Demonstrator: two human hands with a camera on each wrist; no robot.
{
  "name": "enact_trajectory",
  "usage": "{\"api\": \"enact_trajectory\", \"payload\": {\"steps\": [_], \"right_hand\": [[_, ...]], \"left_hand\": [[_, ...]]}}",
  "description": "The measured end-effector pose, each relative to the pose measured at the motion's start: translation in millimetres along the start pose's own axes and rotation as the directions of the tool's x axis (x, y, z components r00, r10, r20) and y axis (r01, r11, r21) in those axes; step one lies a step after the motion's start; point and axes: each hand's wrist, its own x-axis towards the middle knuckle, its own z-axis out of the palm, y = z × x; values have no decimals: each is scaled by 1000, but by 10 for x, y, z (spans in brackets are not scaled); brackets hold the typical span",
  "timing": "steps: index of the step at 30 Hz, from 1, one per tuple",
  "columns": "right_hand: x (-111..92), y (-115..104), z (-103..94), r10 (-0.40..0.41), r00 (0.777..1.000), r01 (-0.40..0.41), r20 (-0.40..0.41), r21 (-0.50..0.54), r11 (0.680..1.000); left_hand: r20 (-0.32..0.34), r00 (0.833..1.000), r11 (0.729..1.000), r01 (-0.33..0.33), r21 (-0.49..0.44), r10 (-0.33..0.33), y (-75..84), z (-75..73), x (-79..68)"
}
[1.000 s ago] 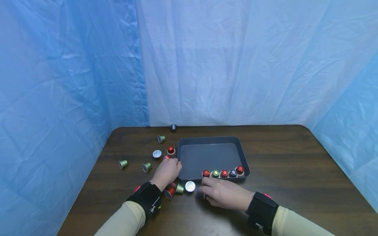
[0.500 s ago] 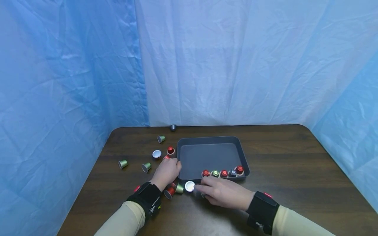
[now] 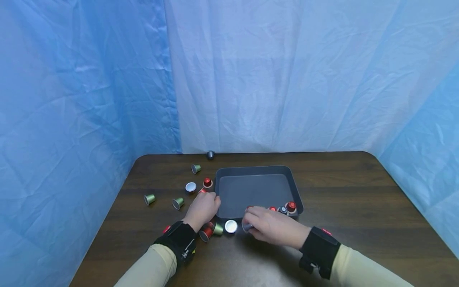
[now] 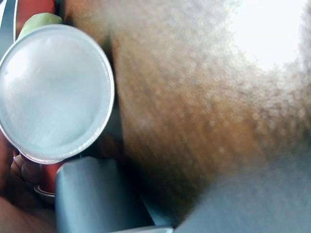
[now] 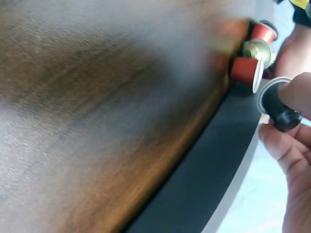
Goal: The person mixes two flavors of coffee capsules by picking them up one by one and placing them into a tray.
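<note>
My right hand [image 3: 269,225] pinches a dark coffee capsule [image 5: 276,106] between thumb and fingers, just in front of the tray's near rim. In the head view its pale lid faces left. My left hand [image 3: 202,207] lies at the left rim of the grey tray [image 3: 254,171], fingers bent; I cannot tell whether they grip the rim. Beside that wrist lie a red capsule [image 3: 206,234] and a green capsule [image 3: 218,229], with a lid-up capsule [image 3: 231,226] to their right. Inside the tray's near edge, a dark capsule [image 3: 283,210] and red capsules [image 3: 291,206] stand in a row, partly hidden by my right hand.
Left of the tray are scattered green capsules [image 3: 178,203], a lid-up capsule [image 3: 191,187] and an upright red capsule [image 3: 207,182]. Another dark capsule [image 3: 210,155] is at the far edge of the wooden table [image 3: 358,191]. Blue sheets [image 3: 279,79] hang behind and at both sides.
My right hand has lifted slightly toward the tray's near rim with the dark capsule, now covering part of the row. My left hand has stayed in place.
</note>
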Motion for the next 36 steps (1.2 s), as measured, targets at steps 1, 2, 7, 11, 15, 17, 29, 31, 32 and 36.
{"api": "enact_trajectory", "payload": {"steps": [1,2,7,11,15,17,29,31,32,36], "right_hand": [[5,4,-9,-1,1000,1,-6,2,1000],[8,8,-17,-8,1000,8,-15,1,1000],[44,28,-42,-42,997,41,-62,-30,999],[89,59,-44,-84,989,76,-121,-70,995],[149,98,-59,-72,985,61,-154,-77,995],[176,113,-73,-47,987,36,-151,-75,997],[306,136,-67,30,996,-41,-83,-128,991],[330,140,-48,36,997,-44,-61,-139,989],[341,142,-39,38,998,-44,-50,-144,989],[377,157,-4,46,999,-48,-15,-159,986]], "left_hand": [[1,1000,1000,2,-2,-2,2,1,-3],[0,1000,1000,2,-2,-2,3,2,-3],[-2,1000,1000,-5,-5,5,10,9,6],[3,1000,1000,-1,-2,1,14,6,11],[10,1000,1000,8,-3,-8,14,1,14],[14,1000,1000,11,-7,-11,16,-2,15],[35,999,1000,18,-21,-17,14,-2,5],[38,999,999,20,-24,-19,13,-6,4],[40,999,999,21,-26,-20,12,-7,4],[42,999,999,19,-29,-18,6,2,10]]}}
